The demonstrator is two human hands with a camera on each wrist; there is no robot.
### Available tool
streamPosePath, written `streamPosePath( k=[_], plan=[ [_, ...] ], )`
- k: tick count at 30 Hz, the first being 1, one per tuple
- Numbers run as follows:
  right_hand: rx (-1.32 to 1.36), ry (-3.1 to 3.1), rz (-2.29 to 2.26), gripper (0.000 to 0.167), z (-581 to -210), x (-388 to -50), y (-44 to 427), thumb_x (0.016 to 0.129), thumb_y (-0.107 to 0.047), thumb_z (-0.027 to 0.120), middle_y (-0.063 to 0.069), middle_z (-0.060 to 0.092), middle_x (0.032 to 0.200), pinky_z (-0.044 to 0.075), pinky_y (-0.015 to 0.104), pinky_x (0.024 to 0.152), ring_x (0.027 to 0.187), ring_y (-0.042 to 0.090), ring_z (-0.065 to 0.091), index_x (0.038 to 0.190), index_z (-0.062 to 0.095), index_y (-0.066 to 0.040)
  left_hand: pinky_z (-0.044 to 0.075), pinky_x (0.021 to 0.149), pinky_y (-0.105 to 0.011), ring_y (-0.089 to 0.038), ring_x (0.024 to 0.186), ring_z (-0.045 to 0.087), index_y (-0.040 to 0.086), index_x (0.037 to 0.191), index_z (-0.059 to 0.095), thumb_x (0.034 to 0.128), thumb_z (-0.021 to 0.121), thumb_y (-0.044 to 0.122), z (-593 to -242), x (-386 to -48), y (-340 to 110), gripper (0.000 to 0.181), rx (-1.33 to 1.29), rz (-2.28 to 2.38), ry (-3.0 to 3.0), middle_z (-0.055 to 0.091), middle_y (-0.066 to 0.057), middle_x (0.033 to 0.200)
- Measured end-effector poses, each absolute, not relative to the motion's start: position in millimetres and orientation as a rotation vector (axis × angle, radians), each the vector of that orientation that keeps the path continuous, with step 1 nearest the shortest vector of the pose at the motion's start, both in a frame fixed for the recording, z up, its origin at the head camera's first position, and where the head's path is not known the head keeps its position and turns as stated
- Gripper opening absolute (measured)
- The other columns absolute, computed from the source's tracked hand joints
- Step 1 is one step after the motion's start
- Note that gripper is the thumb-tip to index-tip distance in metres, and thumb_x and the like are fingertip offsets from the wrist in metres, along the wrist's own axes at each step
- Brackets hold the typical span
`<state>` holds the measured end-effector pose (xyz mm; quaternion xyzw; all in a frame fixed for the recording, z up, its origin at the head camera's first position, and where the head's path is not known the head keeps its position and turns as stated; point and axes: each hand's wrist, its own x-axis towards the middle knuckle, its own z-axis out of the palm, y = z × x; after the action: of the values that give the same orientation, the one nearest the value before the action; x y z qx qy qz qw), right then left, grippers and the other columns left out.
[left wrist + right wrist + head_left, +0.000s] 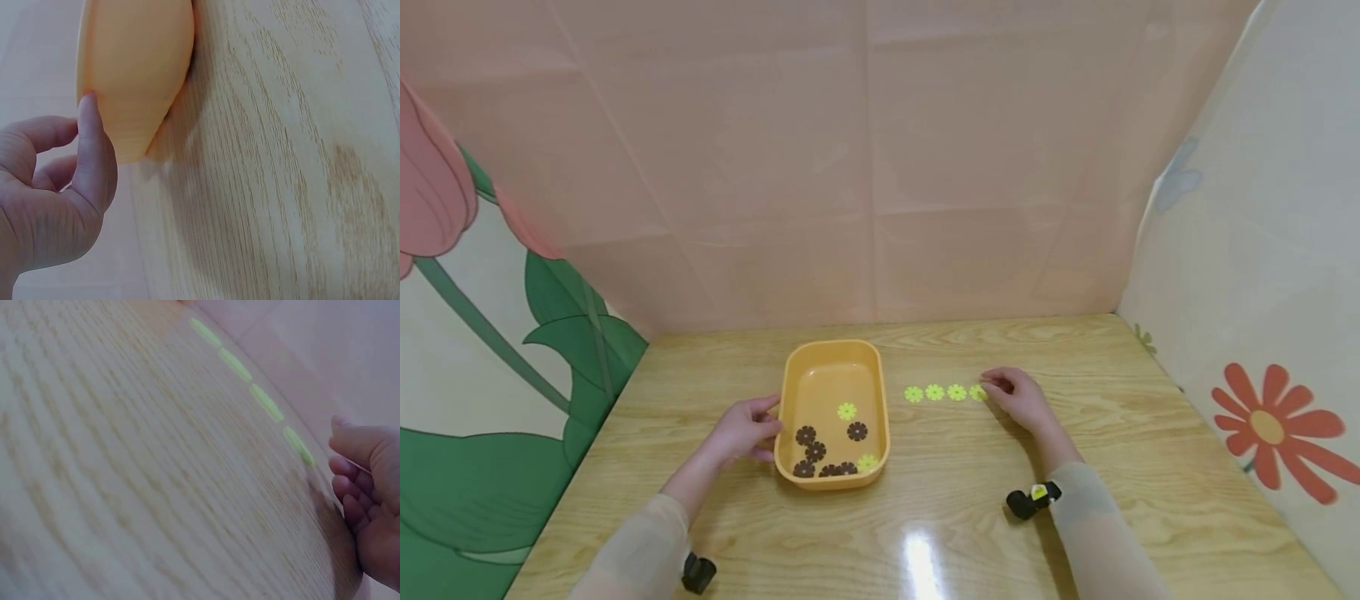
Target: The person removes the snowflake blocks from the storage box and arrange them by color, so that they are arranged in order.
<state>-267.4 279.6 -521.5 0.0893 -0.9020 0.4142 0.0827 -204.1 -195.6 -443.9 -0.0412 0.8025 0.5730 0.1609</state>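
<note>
My left hand (743, 429) touches the outer left side of a yellow-orange plastic tray (884, 417); the left wrist view shows the thumb against the tray wall (140, 50). Inside the tray lie several dark brown notched plastic discs (857, 431), flower-like in outline, and two yellow-green ones, one (847, 411) near the middle and another (867, 463) at the near right corner. Several yellow-green discs (934, 392) lie flat in a row right of the tray. At the row's right end is my right hand (1021, 400), fingers loosely curled beside the last disc (299, 446); I see nothing held.
The wood-grain table (970, 517) meets a pink covered wall (760, 208) at the back. Flower-printed panels (1292, 250) stand at the sides. Small black devices (1033, 500) are strapped at both wrists.
</note>
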Motion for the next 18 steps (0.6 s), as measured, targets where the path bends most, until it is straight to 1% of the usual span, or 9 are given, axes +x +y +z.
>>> streamPosePath(
  k=[4,5,7,9,12,15,18],
  plan=[
    [0.180,-2.680,1.281,0.033,-515.3,-263.1,277.2,0.097,-0.019,0.065,0.016,0.063,0.100,0.048,0.025,0.067,0.086,0.023,0.054,0.120,0.064,0.005,0.065,0.064,-0.039,-0.021,0.076,0.059,0.001,0.149,0.040,0.0929,0.062,-0.001,-443.7,-203.8,-195.8,0.060,-0.111,1.637,2.292,0.051,-0.013,0.096],
    [0.176,-2.675,1.285,0.034,-513.0,-261.7,275.4,0.097,-0.019,0.065,0.016,0.063,0.100,0.048,0.025,0.065,0.085,0.023,0.054,0.121,0.063,0.005,0.065,0.064,-0.039,-0.021,0.076,0.059,0.001,0.149,0.040,0.0929,0.062,-0.001,-443.3,-203.4,-195.7,0.060,-0.112,1.636,2.292,0.052,-0.013,0.096],
    [0.195,-2.664,1.297,0.034,-509.5,-259.1,270.5,0.097,-0.018,0.066,0.017,0.063,0.101,0.050,0.027,0.066,0.085,0.025,0.056,0.122,0.062,0.006,0.065,0.064,-0.039,-0.021,0.076,0.059,0.001,0.149,0.040,0.0929,0.062,-0.001,-442.7,-202.9,-195.7,0.060,-0.114,1.633,2.293,0.052,-0.014,0.096],
    [0.258,-2.653,1.309,0.034,-504.1,-256.8,262.3,0.096,-0.015,0.067,0.017,0.064,0.102,0.051,0.029,0.069,0.086,0.026,0.057,0.123,0.062,0.006,0.065,0.064,-0.039,-0.021,0.076,0.059,0.001,0.149,0.040,0.0931,0.063,-0.001,-442.3,-202.4,-195.7,0.060,-0.116,1.630,2.294,0.052,-0.014,0.096],
    [0.422,-2.599,1.331,0.032,-497.0,-255.7,244.4,0.093,-0.008,0.069,0.017,0.064,0.101,0.053,0.029,0.071,0.085,0.025,0.059,0.120,0.062,0.008,0.065,0.064,-0.039,-0.021,0.077,0.059,0.000,0.149,0.040,0.0930,0.063,-0.001,-442.5,-202.4,-195.9,0.060,-0.116,1.631,2.294,0.052,-0.014,0.096],
    [0.610,-2.543,1.351,0.031,-486.2,-255.6,220.6,0.089,-0.002,0.072,0.018,0.065,0.098,0.054,0.026,0.069,0.081,0.023,0.060,0.117,0.063,0.009,0.065,0.064,-0.039,-0.021,0.077,0.060,0.000,0.149,0.040,0.0929,0.062,-0.001,-443.2,-203.1,-196.1,0.060,-0.111,1.642,2.289,0.052,-0.014,0.097],
    [0.760,-2.538,1.387,0.034,-474.4,-256.1,194.7,0.086,-0.003,0.075,0.021,0.065,0.100,0.056,0.029,0.070,0.084,0.025,0.061,0.117,0.063,0.008,0.065,0.064,-0.039,-0.022,0.078,0.061,0.000,0.149,0.040,0.0924,0.062,-0.003,-443.6,-203.6,-195.8,0.060,-0.105,1.658,2.286,0.053,-0.014,0.097]
  ],
)
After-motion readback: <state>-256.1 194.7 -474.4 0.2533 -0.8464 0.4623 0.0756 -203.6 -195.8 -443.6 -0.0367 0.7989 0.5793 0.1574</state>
